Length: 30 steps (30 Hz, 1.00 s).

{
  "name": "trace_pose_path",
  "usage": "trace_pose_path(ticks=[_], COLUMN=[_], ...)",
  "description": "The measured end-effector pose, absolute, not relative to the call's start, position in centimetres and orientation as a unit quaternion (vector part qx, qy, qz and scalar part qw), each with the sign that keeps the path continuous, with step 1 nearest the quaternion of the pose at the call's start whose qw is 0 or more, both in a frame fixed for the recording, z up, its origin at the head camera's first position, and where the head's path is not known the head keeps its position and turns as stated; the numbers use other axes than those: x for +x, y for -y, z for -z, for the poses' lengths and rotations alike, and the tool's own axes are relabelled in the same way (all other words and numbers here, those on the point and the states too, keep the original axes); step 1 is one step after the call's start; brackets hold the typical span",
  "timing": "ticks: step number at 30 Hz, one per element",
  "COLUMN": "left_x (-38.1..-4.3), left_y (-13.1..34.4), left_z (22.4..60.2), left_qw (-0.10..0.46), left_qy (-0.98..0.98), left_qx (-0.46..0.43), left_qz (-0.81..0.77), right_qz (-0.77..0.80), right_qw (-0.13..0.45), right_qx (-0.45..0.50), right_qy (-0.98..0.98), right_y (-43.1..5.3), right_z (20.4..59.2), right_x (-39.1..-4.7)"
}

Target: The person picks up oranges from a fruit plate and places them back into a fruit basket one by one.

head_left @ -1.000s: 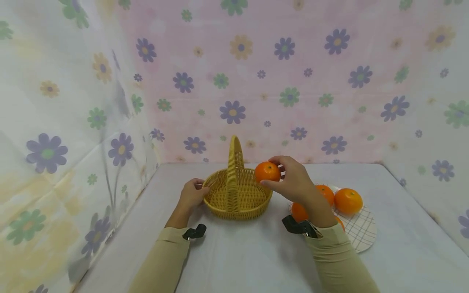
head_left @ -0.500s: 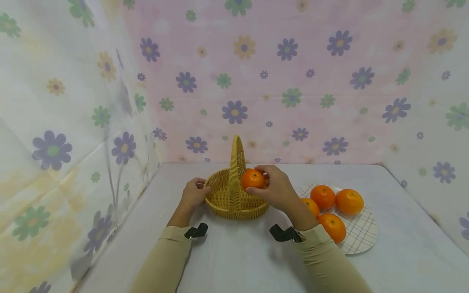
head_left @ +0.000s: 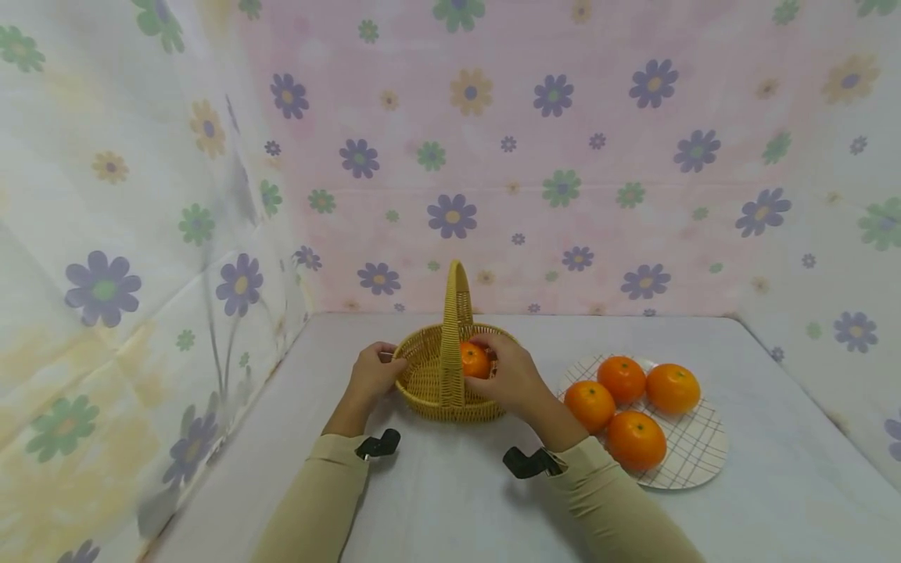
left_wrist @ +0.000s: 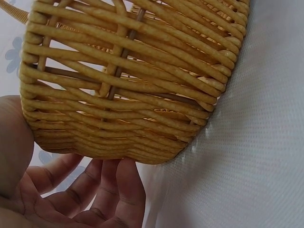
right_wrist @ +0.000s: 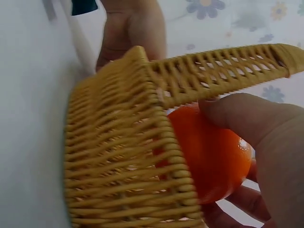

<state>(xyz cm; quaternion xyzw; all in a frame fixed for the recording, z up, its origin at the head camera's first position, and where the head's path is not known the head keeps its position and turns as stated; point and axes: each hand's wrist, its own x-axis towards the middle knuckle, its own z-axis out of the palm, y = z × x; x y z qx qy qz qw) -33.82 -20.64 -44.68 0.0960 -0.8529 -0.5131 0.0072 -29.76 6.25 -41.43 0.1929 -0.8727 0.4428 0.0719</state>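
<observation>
A yellow wicker basket (head_left: 422, 403) with a tall arched handle stands on the table. My left hand (head_left: 373, 375) holds its left end, thumb at the rim; the left wrist view shows the fingertips (left_wrist: 130, 183) against the woven wall. Inside the right half of the basket, my right hand (head_left: 510, 379) grips an orange (head_left: 473, 361) between thumb and fingers. From the right wrist, the orange (right_wrist: 213, 152) sits partly behind the basket's wall, below the handle (right_wrist: 218, 73), with the thumb on top. The basket's near wall and handle hide part of the fruit.
On the right, a round white plate (head_left: 697, 450) with a checked pattern carries several oranges (head_left: 637, 440). A white cloth (head_left: 450, 493) covers the table. Flowered fabric walls (head_left: 521, 211) close off the back and both sides.
My right hand has carried the orange leftward and down, from over the basket's right rim into the basket. My left hand keeps its hold on the rim.
</observation>
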Motion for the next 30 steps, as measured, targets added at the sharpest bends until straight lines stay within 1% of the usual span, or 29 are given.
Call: trace_pose_path(ticks=[9, 14, 18, 25, 30], left_x=[-33.9, -33.7, -33.6, -33.7, -33.6], left_y=[20.7, 20.8, 20.8, 20.6, 20.4], left_z=[45.1, 45.1, 45.1, 44.9, 44.7], left_qw=[0.010, 0.008, 0.002, 0.008, 0.015], left_qy=[0.856, 0.853, 0.850, 0.853, 0.858], left_qx=[0.095, 0.101, 0.106, 0.096, 0.094], left_qz=[0.508, 0.512, 0.516, 0.512, 0.504], right_qz=[-0.417, -0.354, -0.317, -0.300, -0.293], right_qw=[0.076, 0.076, 0.085, 0.096, 0.082], right_qx=[0.166, 0.155, 0.163, 0.170, 0.180], right_qy=[0.890, 0.919, 0.930, 0.934, 0.935], right_y=[-5.2, -4.6, -4.3, -4.3, -4.4], right_z=[42.8, 43.3, 43.5, 43.4, 43.1], right_x=[-29.6, -29.5, -29.5, -29.5, -29.3])
